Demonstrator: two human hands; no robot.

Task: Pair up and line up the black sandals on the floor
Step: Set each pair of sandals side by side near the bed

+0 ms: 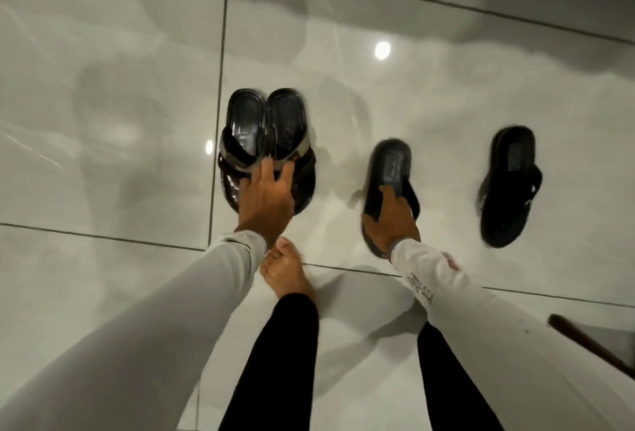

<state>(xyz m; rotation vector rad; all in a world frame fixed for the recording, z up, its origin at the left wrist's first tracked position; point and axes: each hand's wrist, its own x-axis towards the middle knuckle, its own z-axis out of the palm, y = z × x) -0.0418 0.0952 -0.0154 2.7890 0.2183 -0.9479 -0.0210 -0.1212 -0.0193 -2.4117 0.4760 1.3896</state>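
Note:
Two black sandals with grey straps (pixel 266 128) lie side by side as a pair on the glossy tiled floor, heels pointing away from me. My left hand (pixel 266 197) rests on their straps with fingers spread. To the right, my right hand (pixel 391 221) grips the toe end of a third black sandal (pixel 388 169), which is angled slightly. A fourth black sandal (pixel 508 186) lies alone further right, apart from the third one and tilted.
My bare foot (pixel 285 272) stands on the floor just below the left pair. A dark wooden leg or stick (pixel 591 344) juts in at the lower right. Dark grout lines (pixel 220 93) cross the pale tiles.

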